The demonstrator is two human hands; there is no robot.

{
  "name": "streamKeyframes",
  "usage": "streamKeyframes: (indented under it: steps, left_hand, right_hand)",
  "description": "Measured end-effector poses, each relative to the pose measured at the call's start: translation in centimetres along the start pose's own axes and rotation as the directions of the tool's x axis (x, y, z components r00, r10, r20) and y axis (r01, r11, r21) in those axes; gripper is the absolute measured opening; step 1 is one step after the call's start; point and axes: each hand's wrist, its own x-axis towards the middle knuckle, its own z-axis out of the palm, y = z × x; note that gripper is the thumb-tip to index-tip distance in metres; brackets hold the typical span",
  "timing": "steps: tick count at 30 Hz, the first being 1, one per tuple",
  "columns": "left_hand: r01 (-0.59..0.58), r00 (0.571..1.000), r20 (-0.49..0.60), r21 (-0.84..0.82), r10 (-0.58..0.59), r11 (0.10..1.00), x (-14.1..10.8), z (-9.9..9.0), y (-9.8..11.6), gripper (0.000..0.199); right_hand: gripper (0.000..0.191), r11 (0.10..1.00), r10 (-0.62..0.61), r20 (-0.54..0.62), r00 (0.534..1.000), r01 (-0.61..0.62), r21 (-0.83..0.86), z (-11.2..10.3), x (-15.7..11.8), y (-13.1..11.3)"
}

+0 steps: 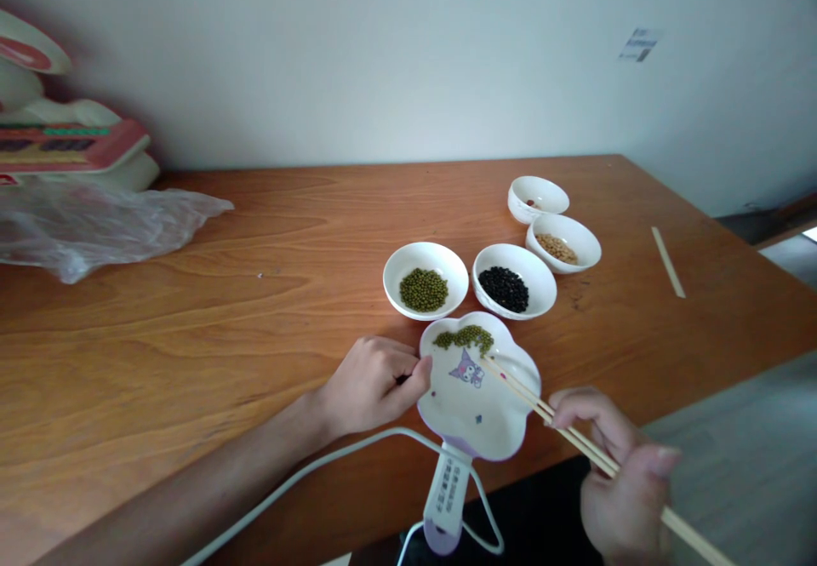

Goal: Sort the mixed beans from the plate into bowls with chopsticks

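A flower-shaped white plate point(476, 417) with a lilac rim and handle holds green beans point(465, 338) near its far edge. My left hand point(379, 383) is closed, resting at the plate's left rim; whether its fingers grip the rim is hard to see. In my right hand point(616, 464) is a pair of chopsticks point(574, 437), their tips over the plate beside the green beans. Just beyond the plate stand a bowl of green beans point(425, 251) and a bowl of black beans point(545, 289). Behind them are a bowl of tan beans point(591, 249) and a bowl with a few reddish pieces point(555, 200).
A white cable point(306, 468) curves past my left forearm and over the plate's handle. Crumpled clear plastic point(128, 225) lies at the left, before a pink and white toy-like object point(121, 145). On the table's right side lies a pale flat strip point(667, 262).
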Motion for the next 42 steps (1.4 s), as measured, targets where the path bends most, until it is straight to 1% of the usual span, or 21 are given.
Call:
streamKeyframes:
  steps: [4,8,11,15,18,21,25,26,28,31,33,35,36,38,39,40,42]
  left_hand:
    - [0.004,1.0,0.004,-0.008,-0.003,1.0,0.1,0.0,0.0,0.053]
    - [0.004,1.0,0.008,-0.01,-0.004,1.0,0.0,0.0,0.0,0.053]
    - [0.007,1.0,0.013,-0.007,-0.007,1.0,0.0,0.0,0.1,0.053]
    - [0.004,1.0,0.008,-0.014,-0.004,1.0,-0.1,0.0,0.2,0.053]
    - [0.007,1.0,0.004,-0.01,-0.007,1.0,-0.1,0.0,0.2,0.053]
    - [0.009,1.0,-0.002,-0.008,-0.009,1.0,0.0,0.0,0.2,0.053]
    - [-0.002,1.0,-0.004,-0.018,0.002,1.0,0.1,-0.1,0.2,0.053]
    - [-0.003,1.0,-0.003,-0.021,0.003,1.0,0.1,-0.1,0.3,0.053]
    - [-0.002,1.0,0.0,-0.023,0.002,1.0,0.0,-0.1,0.3,0.053]
    - [0.004,1.0,0.006,-0.017,-0.004,1.0,-0.1,-0.1,0.2,0.053]
    - [0.008,1.0,0.012,-0.01,-0.007,1.0,-0.2,0.0,0.0,0.053]
    - [0.009,1.0,0.014,-0.008,-0.009,1.0,-0.2,0.0,0.0,0.052]
    - [0.008,1.0,0.013,-0.01,-0.007,1.0,-0.2,0.1,-0.1,0.052]
    - [0.0,1.0,0.012,-0.014,0.0,1.0,-0.2,0.1,-0.1,0.052]
    - [-0.002,1.0,0.01,-0.014,0.002,1.0,-0.1,0.1,0.0,0.052]
    - [-0.003,1.0,0.009,-0.011,0.003,1.0,-0.1,0.1,0.0,0.053]
    - [-0.002,1.0,0.005,-0.004,0.002,1.0,-0.1,0.1,0.1,0.053]
  right_hand:
    - [0.085,0.996,0.086,-0.093,0.992,-0.082,0.044,0.9,-0.4,-1.3]
    - [0.087,0.994,0.098,-0.139,0.985,-0.091,0.062,1.4,-0.3,-2.2]
    - [0.092,0.994,0.103,-0.138,0.985,-0.097,0.047,1.3,0.0,-2.1]
    - [0.092,0.994,0.102,-0.11,0.989,-0.098,0.047,1.4,0.0,-2.1]
    - [0.088,0.993,0.104,-0.086,0.991,-0.099,0.062,1.6,-0.1,-2.2]
    - [0.082,0.992,0.103,-0.099,0.99,-0.096,0.076,1.7,-0.1,-1.9]
    - [0.081,0.995,0.023,-0.134,0.991,-0.01,0.097,1.4,0.1,-1.8]
    - [0.082,0.995,0.01,-0.143,0.99,0.005,0.104,1.5,0.4,-2.2]
    - [0.082,0.99,0.036,-0.191,0.981,-0.009,0.138,1.9,1.5,-3.5]
    - [0.081,0.969,0.003,-0.223,0.975,0.052,0.24,3.3,4.2,-6.4]
    - [0.08,0.945,-0.013,-0.198,0.98,0.077,0.318,4.3,6.0,-8.0]
    - [0.076,0.933,-0.025,-0.187,0.982,0.09,0.347,4.7,7.1,-8.7]
    - [0.076,0.935,-0.025,-0.189,0.982,0.09,0.342,4.6,7.2,-8.7]
    - [0.077,0.951,-0.017,-0.203,0.979,0.079,0.299,3.7,6.4,-7.7]
    - [0.079,0.963,-0.013,-0.191,0.981,0.063,0.26,3.1,5.6,-7.0]
    - [0.081,0.975,0.009,-0.213,0.977,0.039,0.218,2.3,4.7,-6.1]
    - [0.086,0.993,0.045,-0.207,0.977,-0.02,0.12,0.9,2.8,-4.5]
